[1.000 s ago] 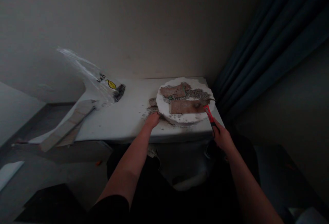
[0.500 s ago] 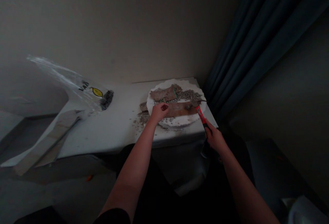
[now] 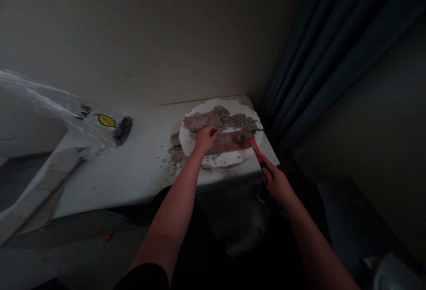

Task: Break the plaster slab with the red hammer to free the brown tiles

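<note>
Right hand (image 3: 276,183) grip wraps the hammer (image 3: 256,149), its head on the slab (image 3: 229,141) lying on the disc (image 3: 226,160) at the bench's (image 3: 140,166) right end; left hand (image 3: 205,138) lies curled on the slab, grip unclear.

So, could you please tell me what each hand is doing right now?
Left hand: curled on the flat brown tile fragment; grip cannot be told.
Right hand: closed on the red-and-black-handled hammer.
</note>
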{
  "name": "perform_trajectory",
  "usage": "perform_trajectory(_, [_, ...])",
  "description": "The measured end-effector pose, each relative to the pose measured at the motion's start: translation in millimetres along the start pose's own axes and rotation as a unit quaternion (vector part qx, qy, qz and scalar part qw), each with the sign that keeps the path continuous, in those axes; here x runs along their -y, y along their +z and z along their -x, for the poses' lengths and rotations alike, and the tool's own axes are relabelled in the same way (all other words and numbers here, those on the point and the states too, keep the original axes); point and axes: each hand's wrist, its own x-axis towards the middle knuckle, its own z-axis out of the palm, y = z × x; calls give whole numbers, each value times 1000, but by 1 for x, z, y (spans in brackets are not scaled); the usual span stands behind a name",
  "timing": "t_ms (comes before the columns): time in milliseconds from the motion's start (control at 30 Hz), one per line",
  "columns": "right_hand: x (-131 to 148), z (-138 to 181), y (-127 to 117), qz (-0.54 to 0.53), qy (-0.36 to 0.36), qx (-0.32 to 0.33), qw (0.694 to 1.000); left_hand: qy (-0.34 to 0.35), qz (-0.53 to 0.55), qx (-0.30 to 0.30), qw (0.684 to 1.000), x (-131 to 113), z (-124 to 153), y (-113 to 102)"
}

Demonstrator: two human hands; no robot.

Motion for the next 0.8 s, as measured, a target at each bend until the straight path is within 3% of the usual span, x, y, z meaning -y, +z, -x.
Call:
perform_trajectory(267, [3,0,-1,-5,-2,1,1000,22,14,59,998,-7,-1,17])
perform_trajectory(800, [0,0,-1,2,-6,1,1000,30,-12,70,997,-5,4,33])
